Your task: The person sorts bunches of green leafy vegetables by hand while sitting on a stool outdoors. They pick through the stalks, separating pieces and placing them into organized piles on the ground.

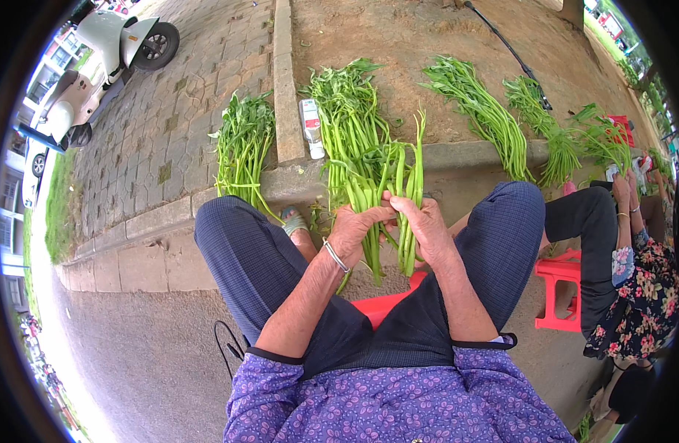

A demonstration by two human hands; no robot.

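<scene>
Between my knees, my left hand [354,230] is closed round a bunch of long green vegetable stalks [367,198]. My right hand [428,227] grips a smaller bunch of green stalks [412,177] beside it. The two hands meet, fingertips close together at the middle, and the cut ends point down toward my lap. Just beyond them lies a large heap of leafy greens [350,100] on the kerb and dirt. A white bottle-like container [310,127] with a red label rests next to that heap.
Another bundle of greens [243,144] lies left, with a long bundle [483,114] to the right. A co-worker's hands [626,190] hold greens at far right, near a red stool [559,289]. A white scooter [95,81] stands on the paving. The stone kerb [151,221] crosses ahead.
</scene>
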